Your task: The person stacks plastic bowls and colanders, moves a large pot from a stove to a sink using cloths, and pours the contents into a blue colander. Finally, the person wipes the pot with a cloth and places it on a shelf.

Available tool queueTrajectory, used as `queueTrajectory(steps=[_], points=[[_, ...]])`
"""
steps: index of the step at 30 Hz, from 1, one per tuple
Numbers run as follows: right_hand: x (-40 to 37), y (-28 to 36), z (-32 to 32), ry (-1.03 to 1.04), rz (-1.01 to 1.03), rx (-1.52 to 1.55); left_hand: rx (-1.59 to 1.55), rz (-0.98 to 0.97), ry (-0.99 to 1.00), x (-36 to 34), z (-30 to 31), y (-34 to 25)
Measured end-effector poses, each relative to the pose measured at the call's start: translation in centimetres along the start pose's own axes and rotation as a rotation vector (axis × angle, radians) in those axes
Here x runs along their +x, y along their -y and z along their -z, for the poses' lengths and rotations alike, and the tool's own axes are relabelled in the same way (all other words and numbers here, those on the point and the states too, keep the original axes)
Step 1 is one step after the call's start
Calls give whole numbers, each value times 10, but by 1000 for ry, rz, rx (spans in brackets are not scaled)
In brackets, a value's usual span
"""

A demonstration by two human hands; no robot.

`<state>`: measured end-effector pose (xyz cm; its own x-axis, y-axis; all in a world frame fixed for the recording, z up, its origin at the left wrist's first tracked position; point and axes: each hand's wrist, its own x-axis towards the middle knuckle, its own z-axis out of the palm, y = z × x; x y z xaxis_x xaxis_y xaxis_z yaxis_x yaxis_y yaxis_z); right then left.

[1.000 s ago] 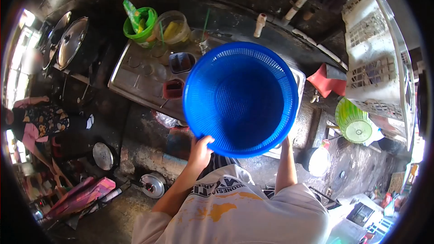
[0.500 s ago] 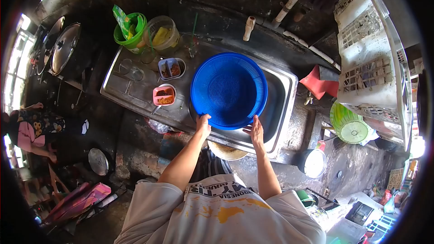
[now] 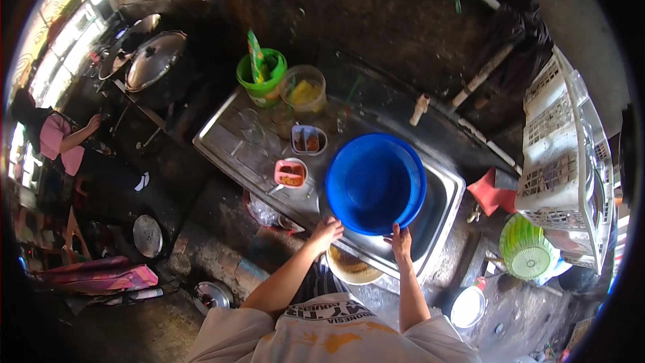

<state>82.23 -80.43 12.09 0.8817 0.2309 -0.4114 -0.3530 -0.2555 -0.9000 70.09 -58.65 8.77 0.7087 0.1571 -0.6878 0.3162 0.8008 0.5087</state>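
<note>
A round blue plastic colander rests over the steel sink, covering much of its bowl. My right hand grips the near rim, thumb on top and fingers against the outer wall. At the near-left rim, my left hand shows its fingers loosely apart, just outside the edge; whether they touch it is hard to tell. On the drainboard to the left sit a pink divided container with orange-red food and a spoon, and a pale divided container holding food.
Behind are a green bucket with a packet, a clear tub and drinking glasses. A tap projects from the wall. White rack and green basket flank the right. Another person is at far left.
My view has shifted, so the sink and colander appear lower and further right. My left hand's fingers have come off the rim, while my right hand stays on it.
</note>
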Motion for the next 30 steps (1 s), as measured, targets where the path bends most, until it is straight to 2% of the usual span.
queueTrajectory(steps=[2, 4, 5, 6, 8, 10, 12, 14, 17, 18, 19, 21, 24, 27, 30], points=[[0, 0, 0, 20, -15, 30, -26, -61, 98, -24, 5, -2], [-2, 3, 0, 33, -48, 40, 44, -38, 132, -51, 9, -9], [2, -2, 3, 46, -67, 39, 18, -35, 225, -58, 24, -4], [-6, 6, 0, 14, -34, 31, 41, -36, 237, -88, 23, -16], [-4, 16, 12, 5, -259, -376, 161, -59, 287, -132, 45, -27], [-8, 30, 13, -115, -360, -794, 176, -8, 268, -165, 91, -26], [0, 7, 10, -413, -68, -1003, 241, -48, 164, -202, 145, -28], [-33, 53, -22, -334, 34, -800, 307, -77, -30, -239, 204, -30], [-90, 132, -112, -243, 286, -718, 510, -202, -398, -268, 329, -2], [-108, 155, -148, -201, 346, -635, 450, -208, -527, -288, 350, -6], [-115, 169, -180, -156, 403, -682, 390, -210, -654, -310, 368, -11], [-116, 181, -232, -38, 526, -714, 112, -268, -710, -342, 409, -12], [-130, 211, -308, 137, 706, -598, -51, -376, -866, -385, 424, -24], [-137, 239, -364, 353, 639, -427, -116, -428, -896, -392, 444, -13], [-148, 279, -404, 485, 729, -395, -246, -405, -819, -384, 450, 1]])
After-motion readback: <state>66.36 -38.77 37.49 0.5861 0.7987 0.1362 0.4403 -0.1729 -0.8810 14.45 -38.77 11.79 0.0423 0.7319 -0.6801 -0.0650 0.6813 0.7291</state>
